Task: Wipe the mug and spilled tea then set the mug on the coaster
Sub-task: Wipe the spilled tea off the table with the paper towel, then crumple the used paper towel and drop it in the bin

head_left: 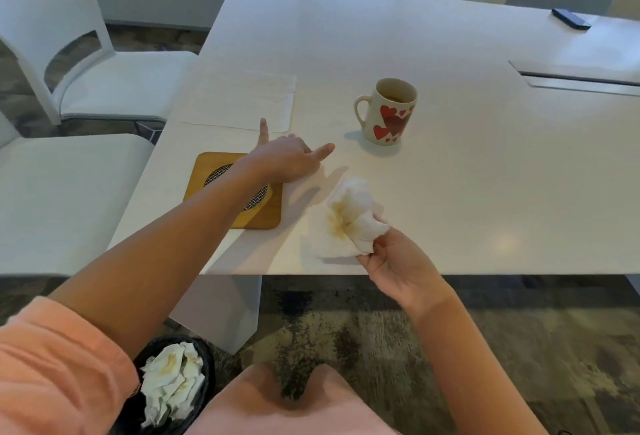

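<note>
A cream mug (pixel 388 112) with red hearts stands upright on the white table (pixel 485 175), handle to the left, some tea inside. A square wooden coaster (pixel 266 213) with a woven centre lies near the table's front left, partly under my left forearm. My left hand (pixel 287 157) hovers above the table between coaster and mug, fingers spread, holding nothing. My right hand (pixel 391 258) grips a crumpled, tea-stained paper towel (pixel 349 220) at the table's front edge.
Flat clean paper towels (pixel 242 102) lie behind the coaster. A black bin (pixel 173 386) with used stained towels sits on the floor under my left arm. White chairs (pixel 86 71) stand left and at the far side. A dark phone (pixel 570 18) lies far right.
</note>
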Motion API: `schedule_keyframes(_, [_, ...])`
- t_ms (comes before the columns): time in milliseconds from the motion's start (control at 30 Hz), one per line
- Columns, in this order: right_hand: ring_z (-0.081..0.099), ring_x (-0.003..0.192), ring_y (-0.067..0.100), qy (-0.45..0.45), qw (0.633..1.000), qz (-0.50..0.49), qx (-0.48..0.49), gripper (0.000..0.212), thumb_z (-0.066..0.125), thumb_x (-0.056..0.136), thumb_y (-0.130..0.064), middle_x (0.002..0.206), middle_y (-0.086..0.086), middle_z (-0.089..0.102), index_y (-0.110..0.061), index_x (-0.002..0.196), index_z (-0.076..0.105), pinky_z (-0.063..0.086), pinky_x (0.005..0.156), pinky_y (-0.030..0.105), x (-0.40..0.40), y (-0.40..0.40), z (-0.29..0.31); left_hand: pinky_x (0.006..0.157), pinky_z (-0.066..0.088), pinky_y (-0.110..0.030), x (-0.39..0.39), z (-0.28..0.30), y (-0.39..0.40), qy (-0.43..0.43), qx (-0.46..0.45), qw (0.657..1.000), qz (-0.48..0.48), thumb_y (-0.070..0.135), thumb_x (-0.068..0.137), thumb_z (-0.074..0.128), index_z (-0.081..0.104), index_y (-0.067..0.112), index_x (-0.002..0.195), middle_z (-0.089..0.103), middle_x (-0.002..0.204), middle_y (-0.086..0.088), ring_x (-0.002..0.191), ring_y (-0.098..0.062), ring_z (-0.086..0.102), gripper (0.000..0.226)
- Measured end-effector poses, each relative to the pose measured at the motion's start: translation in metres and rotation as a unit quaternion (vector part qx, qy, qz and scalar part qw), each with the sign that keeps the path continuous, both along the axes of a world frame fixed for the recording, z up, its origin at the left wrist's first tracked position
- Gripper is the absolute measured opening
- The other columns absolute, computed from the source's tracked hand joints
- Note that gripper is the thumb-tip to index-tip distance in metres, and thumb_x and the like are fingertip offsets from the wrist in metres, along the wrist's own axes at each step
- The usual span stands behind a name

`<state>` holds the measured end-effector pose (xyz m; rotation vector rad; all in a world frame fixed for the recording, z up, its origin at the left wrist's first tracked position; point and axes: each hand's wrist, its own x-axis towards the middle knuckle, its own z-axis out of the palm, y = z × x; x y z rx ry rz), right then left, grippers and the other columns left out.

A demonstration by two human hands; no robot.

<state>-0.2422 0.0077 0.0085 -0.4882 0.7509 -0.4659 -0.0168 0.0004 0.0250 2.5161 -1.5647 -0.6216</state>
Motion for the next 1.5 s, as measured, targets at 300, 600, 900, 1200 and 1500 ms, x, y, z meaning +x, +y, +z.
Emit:
schedule_keyframes(300, [0.069,0.106,0.036,-0.129,0.990,-0.031,0.051,0.101,0.095,0.043,0.004,0.124,0.025,0.066,-0.008,0.135,0.057,0.063,0.075,0.040,-0.010,-0.017,-0.006,0.087,0.041,-0.036,-0.041,0.046,0.011,0.314,-0.094,0.943,0.049,0.071,0.096,0.021,0.073,0.020,0.116,0.072,0.119,-0.004,0.106,-0.021,0.064,0.076])
schedule_keyframes(600, [0.071,0.102,0.032,-0.056,0.996,-0.042,-0.059,0.041,0.038,0.098,0.011,0.109,0.024,0.072,0.000,0.091,0.077,0.061,0.080,0.033,-0.001,-0.015,-0.002,0.083,0.061,-0.039,-0.048,0.040,0.030,0.494,0.043,0.865,0.079,0.075,0.090,0.035,0.066,0.005,0.115,0.077,0.100,-0.015,0.083,-0.031,0.075,0.081])
schedule_keyframes(900, [0.071,0.093,0.031,0.131,0.891,-0.047,-0.432,0.017,0.066,0.088,0.000,0.098,0.014,0.075,-0.011,0.084,0.077,0.059,0.076,0.036,0.019,-0.027,0.014,0.080,0.062,-0.034,-0.029,0.048,0.041,0.452,-0.038,0.889,0.067,0.037,0.083,0.077,0.073,0.008,0.115,0.078,0.099,-0.009,0.089,-0.025,0.076,0.043])
schedule_keyframes(1200, [0.067,0.078,0.003,0.197,0.794,-0.067,-0.572,0.004,0.074,0.085,-0.012,0.082,-0.007,0.070,-0.014,0.087,0.071,0.058,0.072,0.017,0.058,-0.011,0.012,0.082,0.062,-0.035,-0.006,0.056,0.072,0.422,-0.079,0.899,0.087,0.024,0.075,0.085,0.076,0.001,0.106,0.078,0.099,-0.010,0.092,-0.022,0.076,0.039])
schedule_keyframes(1500, [0.074,0.075,0.009,0.110,0.822,0.086,-0.551,0.008,0.079,0.081,-0.011,0.081,-0.005,0.075,-0.013,0.086,0.072,0.058,0.069,0.021,0.102,0.010,0.011,0.067,0.057,-0.022,0.044,0.052,0.119,0.359,-0.081,0.913,0.179,0.016,0.074,0.085,0.079,0.007,0.099,0.078,0.091,-0.004,0.085,-0.016,0.073,0.026])
